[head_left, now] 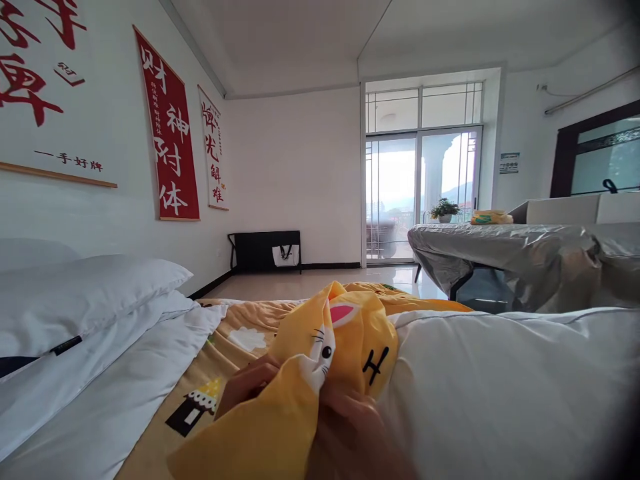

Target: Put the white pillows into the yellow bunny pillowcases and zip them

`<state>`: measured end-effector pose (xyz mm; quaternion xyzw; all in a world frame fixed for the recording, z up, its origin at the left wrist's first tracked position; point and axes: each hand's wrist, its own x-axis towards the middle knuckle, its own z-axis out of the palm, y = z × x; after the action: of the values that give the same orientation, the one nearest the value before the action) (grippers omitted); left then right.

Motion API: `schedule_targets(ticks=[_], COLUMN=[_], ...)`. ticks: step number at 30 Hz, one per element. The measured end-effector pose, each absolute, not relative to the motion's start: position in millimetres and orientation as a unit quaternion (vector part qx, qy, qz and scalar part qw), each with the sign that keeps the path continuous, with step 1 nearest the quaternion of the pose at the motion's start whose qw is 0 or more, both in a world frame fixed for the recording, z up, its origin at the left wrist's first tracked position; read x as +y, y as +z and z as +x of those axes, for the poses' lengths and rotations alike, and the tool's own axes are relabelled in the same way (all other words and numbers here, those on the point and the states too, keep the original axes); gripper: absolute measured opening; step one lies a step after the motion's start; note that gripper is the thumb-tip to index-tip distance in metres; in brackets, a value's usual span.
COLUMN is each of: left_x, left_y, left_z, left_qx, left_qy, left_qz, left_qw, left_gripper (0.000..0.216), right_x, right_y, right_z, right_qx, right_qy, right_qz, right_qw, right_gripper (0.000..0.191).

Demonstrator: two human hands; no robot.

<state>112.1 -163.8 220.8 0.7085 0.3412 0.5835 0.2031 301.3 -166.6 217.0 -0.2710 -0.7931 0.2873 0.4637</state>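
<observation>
I grasp a soft yellow fabric piece printed with a whiskered animal face, a pink-centred ear and a black H-like mark (287,417); it is bunched up in front of me, over the bed. My right hand (357,417) is at the lower right of the yellow fabric, fingers bent and clasping a gathered fold just below the printed face. My left hand (247,383) is curled against the left side of the yellow fabric; a fold hides its fingertips, so I cannot tell whether they close on the material.

Beneath the yellow fabric and to its left spreads a tan blanket printed with a white cloud and a dark little house (155,447). Just beside the yellow fabric, on its right, lies a large, plump white piece of bedding (510,393). Well to its left rests a smooth white pillow (95,303).

Beyond the yellow fabric and to the right stands a table draped in shiny silver sheeting (500,250), bearing a leafy green potted plant (444,210). Beyond it to the left, a white bag with dark handles (286,256) is near the far wall.
</observation>
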Motion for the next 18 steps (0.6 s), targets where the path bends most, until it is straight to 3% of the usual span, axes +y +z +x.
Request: schedule_targets(ticks=[5, 13, 18], left_x=[-173.3, -164.5, -176.8], left_y=[221.1, 221.1, 223.2], left_z=[119.5, 100.8, 106.5], left_qx=[0.362, 0.345, 0.330], left_qy=[0.501, 0.448, 0.594], left_qz=[0.771, 0.790, 0.730], left_qw=[0.152, 0.238, 0.068], left_gripper=[0.039, 0.032, 0.032], right_x=[-157.4, -158.1, -157.8], right_y=[202.8, 198.3, 200.5], right_z=[287.5, 286.5, 286.9], right_qx=[-0.775, -0.789, -0.801], right_qy=[0.243, 0.210, 0.125], right_qz=[-0.285, -0.263, -0.223], right_qw=[0.509, 0.515, 0.541], right_gripper=[0.020, 0.016, 0.012])
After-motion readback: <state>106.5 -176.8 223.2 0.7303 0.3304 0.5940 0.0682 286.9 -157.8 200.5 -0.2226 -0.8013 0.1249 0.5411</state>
